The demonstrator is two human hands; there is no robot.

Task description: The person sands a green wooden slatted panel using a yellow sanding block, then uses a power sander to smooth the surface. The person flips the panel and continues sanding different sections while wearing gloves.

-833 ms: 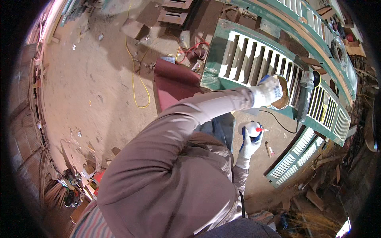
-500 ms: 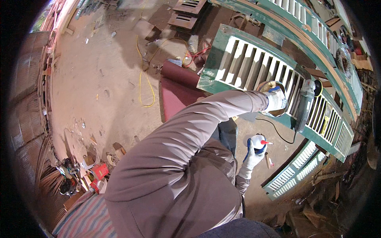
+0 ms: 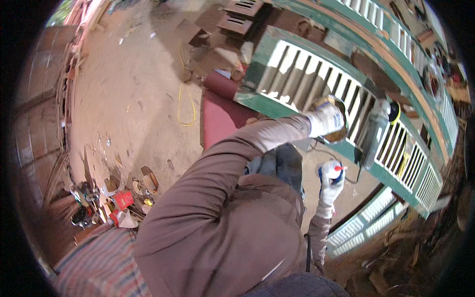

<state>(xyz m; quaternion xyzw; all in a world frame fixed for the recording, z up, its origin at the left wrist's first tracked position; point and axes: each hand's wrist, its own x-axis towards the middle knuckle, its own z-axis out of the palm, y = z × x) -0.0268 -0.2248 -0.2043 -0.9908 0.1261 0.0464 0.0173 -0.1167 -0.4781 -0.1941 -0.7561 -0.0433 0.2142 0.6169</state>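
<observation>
My left hand [image 3: 322,122], in a white glove with blue coating, is closed around the rim of a round brown container [image 3: 339,135], possibly a tin; its contents are unclear. It sits over the near edge of a green louvered shutter [image 3: 254,79] with white slats. My right hand [image 3: 330,190], gloved likewise, grips a white squeeze bottle [image 3: 330,170] with a red nozzle, held below and to the right of the left hand. A grey angle grinder [image 3: 374,131] lies across the shutter, its cord hanging off the near side.
Behind stands a longer green shutter frame [image 3: 341,22]. Another louvered shutter [image 3: 363,222] lies at the right. A dark red roll of sheet [image 3: 222,116] spreads on the floor beside a yellow cord [image 3: 186,106]. Scraps and a red box [image 3: 123,199] are heaped at lower left.
My left hand and the container have shifted a little left over the shutter. My right hand has moved slightly right, and the bottle's nozzle now points more toward me. The view has tilted.
</observation>
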